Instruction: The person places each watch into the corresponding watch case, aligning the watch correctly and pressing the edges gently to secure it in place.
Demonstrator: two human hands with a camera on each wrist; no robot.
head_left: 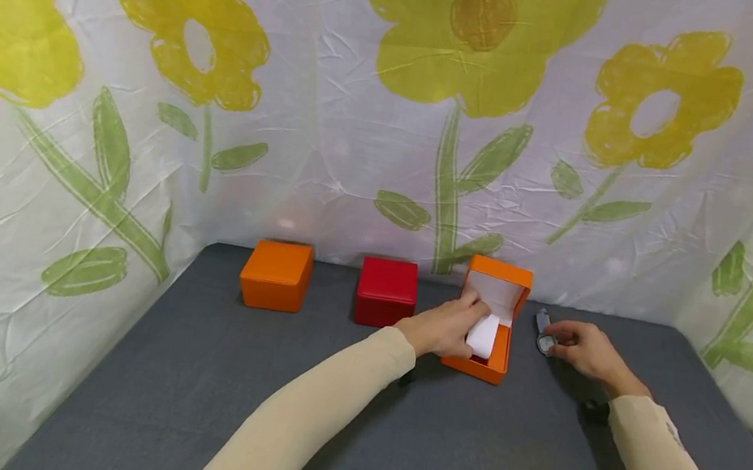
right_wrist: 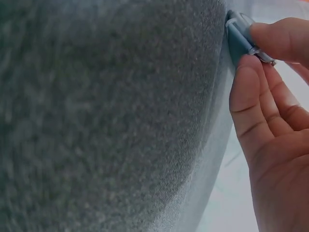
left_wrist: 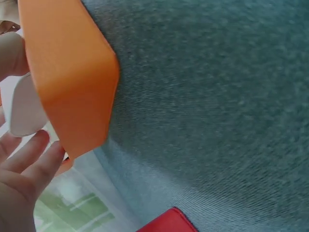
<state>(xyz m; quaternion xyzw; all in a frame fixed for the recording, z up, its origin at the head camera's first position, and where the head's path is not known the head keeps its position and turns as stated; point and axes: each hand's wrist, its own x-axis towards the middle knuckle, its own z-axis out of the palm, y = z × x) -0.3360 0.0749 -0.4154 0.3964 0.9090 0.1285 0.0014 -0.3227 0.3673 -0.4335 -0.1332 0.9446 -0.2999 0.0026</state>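
At the back right, an orange watch box (head_left: 474, 368) stands with its lid raised, showing a pale lining. My left hand (head_left: 446, 328) reaches over its base and grips a white watch cushion (head_left: 482, 338), tilted within the box. Thumb and fingers lie on either side of that cushion (left_wrist: 28, 108) in the left wrist view. To the right of the box, my right hand (head_left: 590, 355) pinches a wristwatch (head_left: 546, 344) with a grey-blue strap. In the right wrist view, the watch (right_wrist: 240, 38) is between thumb and fingertips, its face mostly hidden.
A closed red box (head_left: 386, 294) stands left of the open one, and a closed orange box (head_left: 275, 276) farther left. All are on a dark grey cloth-covered table (head_left: 173, 400). A flower-printed curtain (head_left: 304, 133) hangs behind the table's back edge.
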